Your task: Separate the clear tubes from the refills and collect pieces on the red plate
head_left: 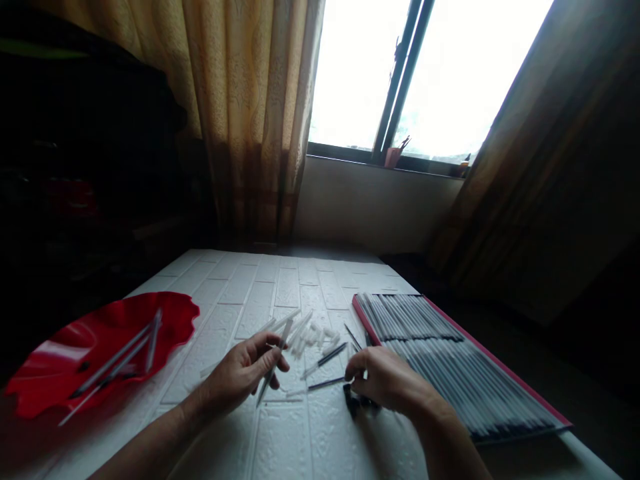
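My left hand [250, 370] is closed round a clear pen barrel [275, 363], which it holds at a slant above the white table. To the right, my right hand [383, 377] has its fingers bent down beside small black pieces [355, 399]; whether it grips one is hidden. Between the hands lie clear tubes and caps [307, 333], with dark thin refills [333, 353] near them. One dark refill [326, 384] points toward my right fingertips.
A red wavy-edged dish [170, 303] holding several pens stands at the left. At the right, a red-edged box [500, 365] is filled with two rows of pens [450, 373]. The brick-patterned table [285, 440] reaches toward a curtain and window.
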Demonstrator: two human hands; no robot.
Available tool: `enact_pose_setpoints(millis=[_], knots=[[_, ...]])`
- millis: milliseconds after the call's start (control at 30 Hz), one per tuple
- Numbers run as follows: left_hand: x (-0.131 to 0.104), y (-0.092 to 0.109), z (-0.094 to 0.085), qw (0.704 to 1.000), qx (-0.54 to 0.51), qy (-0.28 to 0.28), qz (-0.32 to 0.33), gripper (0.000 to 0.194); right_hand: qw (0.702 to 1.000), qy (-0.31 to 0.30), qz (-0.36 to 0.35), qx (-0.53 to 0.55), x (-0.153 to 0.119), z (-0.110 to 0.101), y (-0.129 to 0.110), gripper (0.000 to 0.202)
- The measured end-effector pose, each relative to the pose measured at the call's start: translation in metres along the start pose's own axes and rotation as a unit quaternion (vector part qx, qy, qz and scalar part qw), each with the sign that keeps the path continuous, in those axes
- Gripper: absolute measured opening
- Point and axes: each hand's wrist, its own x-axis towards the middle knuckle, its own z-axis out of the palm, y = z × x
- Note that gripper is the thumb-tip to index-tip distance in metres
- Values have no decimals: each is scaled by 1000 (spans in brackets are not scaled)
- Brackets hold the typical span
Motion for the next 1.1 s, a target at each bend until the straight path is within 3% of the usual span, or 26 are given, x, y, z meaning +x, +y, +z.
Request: enact_pose_setpoints(millis=[133, 233, 367, 567, 1100], knots=[[2, -1, -3, 1000, -12, -5, -21, 48, 1000, -9, -10, -20, 4, 5, -6, 18], [4, -6, -4, 1000, -20, -11, -19, 48, 998, 34, -45, 6, 5, 8, -4, 16], [5, -13, -3, 1000, -19, -15, 15, 48, 980, 109, -94, 140, 4, 4, -8, 13], [2, -20, 1, 998, 52, -21, 26, 53, 916, 151, -152, 338, 9, 4, -22, 8], [-1, -23, 4, 986, 148, -35, 66, 39, 916, 169, -204, 300, 7, 11, -31, 12]])
